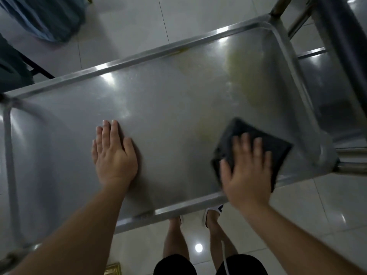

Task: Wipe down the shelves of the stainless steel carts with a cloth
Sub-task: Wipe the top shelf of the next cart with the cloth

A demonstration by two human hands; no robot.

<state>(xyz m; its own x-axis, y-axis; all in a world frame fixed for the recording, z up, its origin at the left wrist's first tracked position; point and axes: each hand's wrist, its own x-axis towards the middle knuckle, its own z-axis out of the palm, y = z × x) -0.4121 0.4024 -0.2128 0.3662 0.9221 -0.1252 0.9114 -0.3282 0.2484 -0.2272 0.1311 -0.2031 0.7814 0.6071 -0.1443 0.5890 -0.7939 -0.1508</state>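
Tiled floor (139,20); smeared steel shelf (168,100); right hand (248,171) presses cloth (264,143).

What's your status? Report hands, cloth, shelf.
Left hand flat on shelf. Right hand pressing dark cloth, near corner. Yellowish smears ahead. Nothing blocking.

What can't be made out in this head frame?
- Cloth texture and how wet it is: motion blur, and the right hand covers much of it.
- Shelf surface under the left hand and under the cloth: covered.
- Yellowish smears: whether residue or reflection, unclear in dim light.
- Lower shelves: hidden by the top one.
- Second cart: cut off by the right edge, blurred.
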